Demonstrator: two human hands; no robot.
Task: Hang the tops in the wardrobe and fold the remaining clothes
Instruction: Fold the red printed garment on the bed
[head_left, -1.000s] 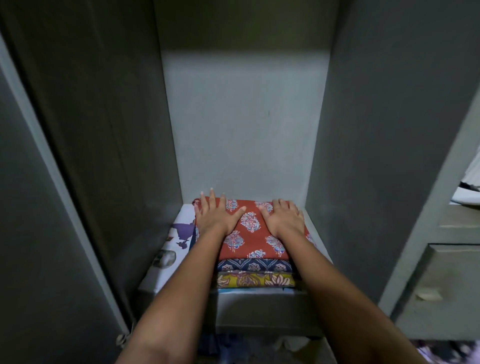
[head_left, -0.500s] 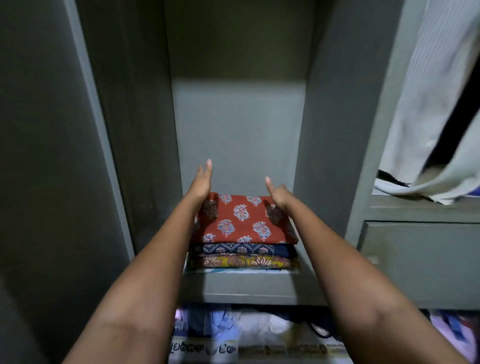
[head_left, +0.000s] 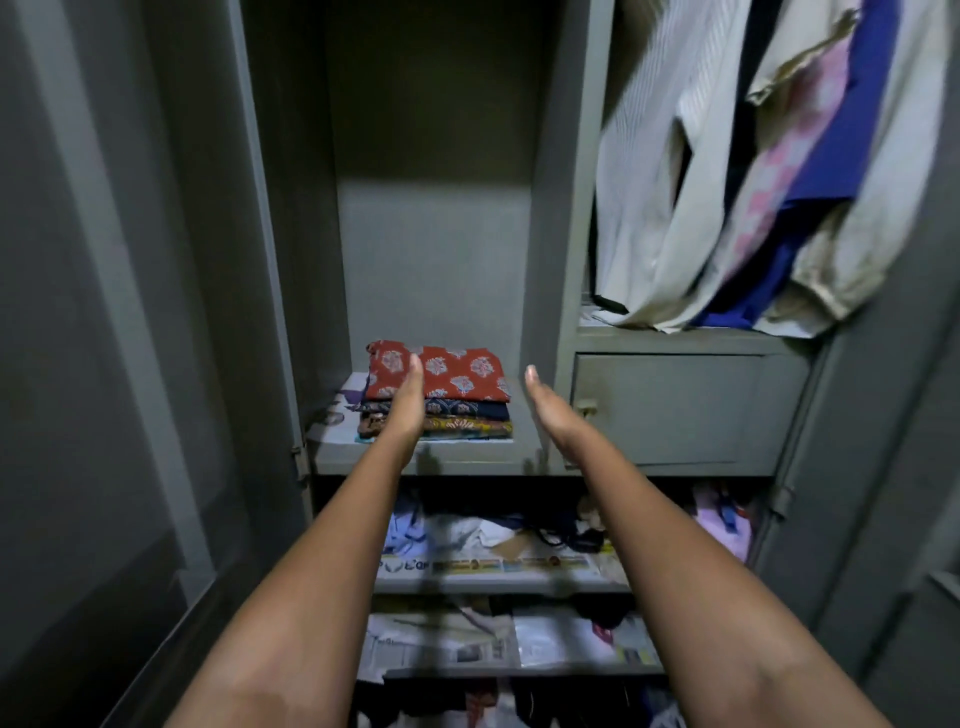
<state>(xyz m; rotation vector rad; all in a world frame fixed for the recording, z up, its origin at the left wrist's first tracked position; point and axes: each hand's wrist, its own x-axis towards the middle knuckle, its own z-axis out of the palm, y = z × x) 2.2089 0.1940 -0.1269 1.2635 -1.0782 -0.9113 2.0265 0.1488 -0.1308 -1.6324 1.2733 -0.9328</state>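
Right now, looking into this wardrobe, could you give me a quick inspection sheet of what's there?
Surface: grey shelf lined with printed paper, holding the stack.
Job's things: folded pile with a red floral-print cloth on top, a navy one and a mustard one beneath; pale striped shirts and a blue garment hang in the right compartment.
Clutter: loose clothes and newspaper on the lower shelves.
Hands: left hand and right hand both empty, fingers straight, in front of the pile, either side.
Cables: nothing seen.
Surroundings: grey wardrobe door open at left; small closed locker door at right.
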